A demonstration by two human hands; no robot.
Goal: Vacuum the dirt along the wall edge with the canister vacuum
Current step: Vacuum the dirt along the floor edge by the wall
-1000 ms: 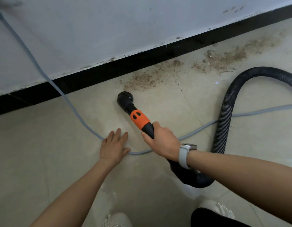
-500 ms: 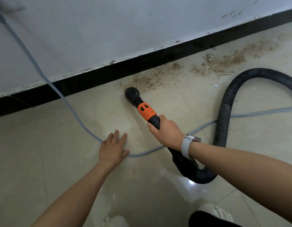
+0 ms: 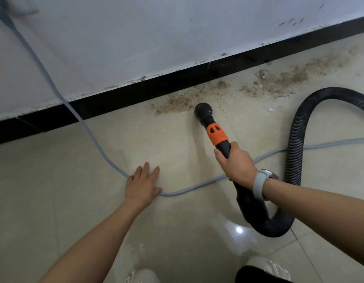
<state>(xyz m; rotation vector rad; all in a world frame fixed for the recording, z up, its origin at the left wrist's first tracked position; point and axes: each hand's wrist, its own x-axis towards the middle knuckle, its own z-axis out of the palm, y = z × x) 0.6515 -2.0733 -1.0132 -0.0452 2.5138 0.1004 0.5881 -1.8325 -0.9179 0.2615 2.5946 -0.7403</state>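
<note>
glossy beige floor tiles throw back a bright glare at lower right. the ribbed black hose looks like matt plastic, the orange collar smooth plastic. gritty brown dirt lies rough along the shiny black skirting; the white wall is matt and chipped.

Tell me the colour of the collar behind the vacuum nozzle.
Orange, with two dark oval marks; the collar shows clearly in the head view, ahead of the right hand.

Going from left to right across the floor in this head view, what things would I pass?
Grey cable → left hand, flat on the tile → brush nozzle at the edge of the dirt → right hand gripping the handle → white watch → black ribbed hose.
</note>
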